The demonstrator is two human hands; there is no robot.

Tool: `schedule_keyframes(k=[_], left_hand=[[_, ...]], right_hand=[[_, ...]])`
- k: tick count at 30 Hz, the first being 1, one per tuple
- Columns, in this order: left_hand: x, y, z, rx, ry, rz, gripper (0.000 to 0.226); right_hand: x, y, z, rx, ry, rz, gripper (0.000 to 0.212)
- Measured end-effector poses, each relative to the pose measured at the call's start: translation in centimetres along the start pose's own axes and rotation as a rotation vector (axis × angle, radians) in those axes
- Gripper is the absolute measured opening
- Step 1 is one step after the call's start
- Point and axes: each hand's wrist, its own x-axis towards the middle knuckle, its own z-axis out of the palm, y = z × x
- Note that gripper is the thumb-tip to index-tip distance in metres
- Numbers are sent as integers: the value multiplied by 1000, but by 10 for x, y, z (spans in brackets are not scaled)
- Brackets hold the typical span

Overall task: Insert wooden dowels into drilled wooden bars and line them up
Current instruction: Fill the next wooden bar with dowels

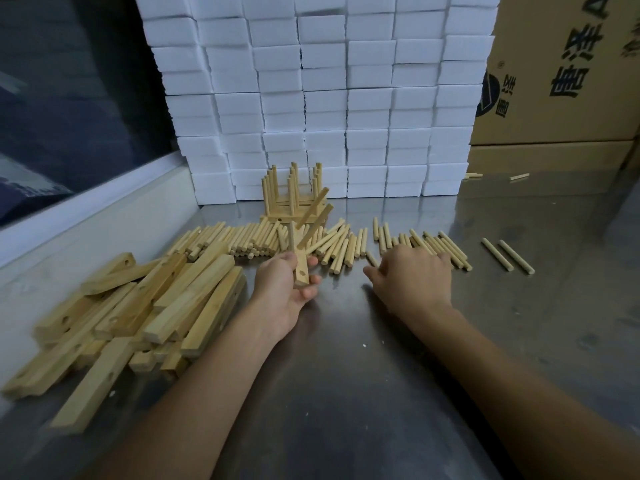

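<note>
My left hand grips a drilled wooden bar near its close end, one empty hole showing. Dowels stick up out of the bar's far part at slanting angles. My right hand lies palm down on the metal table, fingers spread over loose dowels. A long row of loose dowels lies across the table behind both hands. Finished bars with upright dowels stand at the back by the white blocks.
A heap of drilled bars fills the left of the steel table. A wall of white foam blocks rises behind. Cardboard boxes stand at the right. Two stray dowels lie to the right.
</note>
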Motion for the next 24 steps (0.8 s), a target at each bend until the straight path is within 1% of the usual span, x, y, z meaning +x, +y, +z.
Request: schedule_keyframes(k=[2, 4, 6, 9, 12, 14, 17, 20, 24], left_hand=[[-1, 0, -1, -14, -15, -7, 27], [-1, 0, -1, -14, -23, -6, 26], [-1, 0, -1, -16, -19, 2, 25], [-1, 1, -1, -45, -12, 7, 25], [-3, 3, 0, -126, -62, -26, 27], [-5, 4, 1, -172, -95, -45, 28], [-8, 3, 3, -207, -125, -40, 22], [-10, 4, 2, -249, -128, -9, 15], [-10, 6, 2, -279, -120, -28, 16]], right_hand=[[1, 1, -1, 26, -24, 22, 28], [2, 2, -1, 109, -76, 35, 25], [1, 1, 2, 129, -136, 4, 23], [0, -1, 7, 91, -189, -96, 25], [-1, -3, 7, 168, -197, -117, 32], [-2, -4, 6, 248, -180, -131, 34], [-5, -7, 6, 395, -80, -139, 23], [-5, -6, 6, 468, 20, -117, 36], [-6, -3, 5, 492, 82, -78, 47]])
